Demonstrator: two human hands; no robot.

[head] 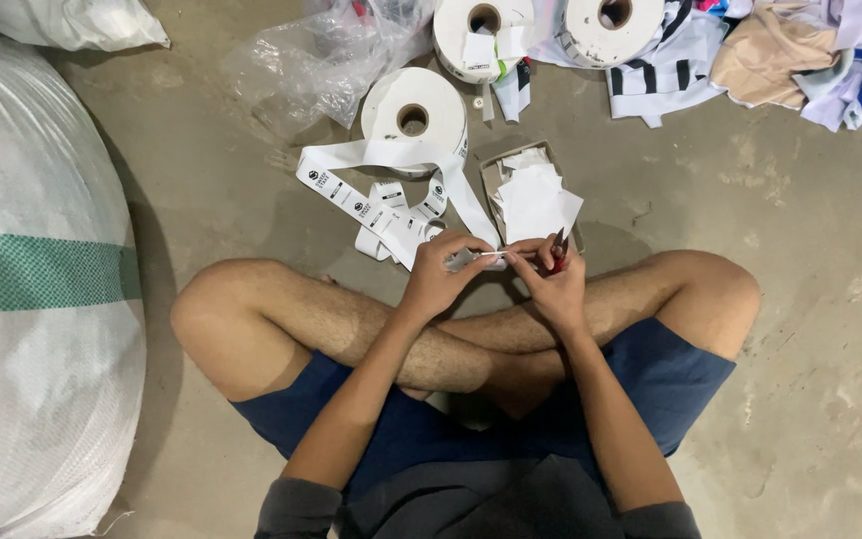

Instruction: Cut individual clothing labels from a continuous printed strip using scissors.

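Observation:
I sit cross-legged on a concrete floor. My left hand [441, 274] pinches the end of a white printed label ribbon [371, 205] that trails from a white roll [414, 110] lying ahead of me. My right hand [549, 279] holds a small red-handled cutter [558, 250] and also pinches the ribbon end, the two hands meeting over my crossed shins. Just beyond my hands a small shallow cardboard tray [491, 175] holds a pile of cut white labels [533, 200].
A large white woven sack with a green band [37, 289] stands at my left. Two more white rolls [481, 35] [611, 25], crumpled clear plastic [321, 60] and a heap of striped and coloured garments [780, 55] lie at the far edge.

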